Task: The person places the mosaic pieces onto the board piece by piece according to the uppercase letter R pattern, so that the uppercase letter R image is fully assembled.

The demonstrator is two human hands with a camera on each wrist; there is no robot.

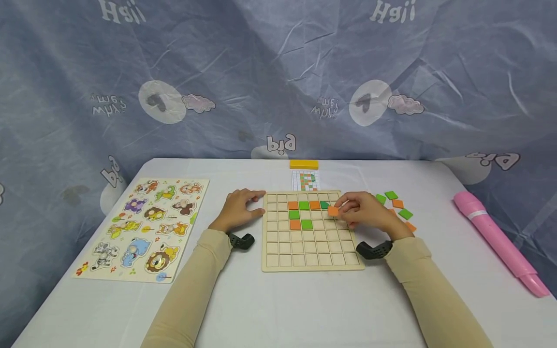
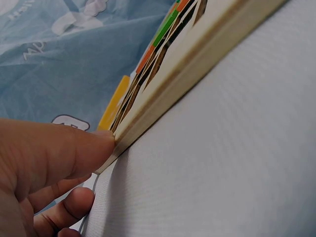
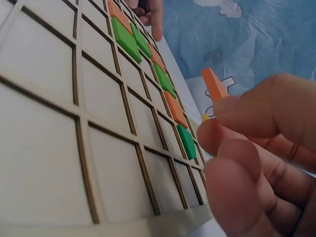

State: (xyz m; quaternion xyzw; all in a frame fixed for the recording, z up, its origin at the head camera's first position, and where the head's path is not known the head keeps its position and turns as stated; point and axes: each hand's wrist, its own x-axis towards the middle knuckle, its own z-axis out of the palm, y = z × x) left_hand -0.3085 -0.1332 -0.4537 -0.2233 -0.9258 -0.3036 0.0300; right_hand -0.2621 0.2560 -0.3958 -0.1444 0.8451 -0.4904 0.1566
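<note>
A wooden grid board (image 1: 308, 246) lies flat on the table, with several orange and green tiles set in its upper cells. One of them, a darker green tile (image 3: 186, 142) with a curved edge, sits nearest the right hand. Between thumb and fingers my right hand (image 1: 367, 212) pinches an orange square tile (image 1: 333, 211), held just above the board's right side. My left hand (image 1: 238, 209) rests at the board's upper left edge, thumb and index finger touching it. In the left wrist view the thumb (image 2: 94, 153) presses against the board's rim.
Behind the board lie a printed pattern card (image 1: 306, 180) and a yellow block (image 1: 303, 165). Loose green and orange tiles, such as a green one (image 1: 405, 213), lie right of the board. A pink pen-shaped object (image 1: 500, 241) is at far right, an animal puzzle board (image 1: 143, 229) at left.
</note>
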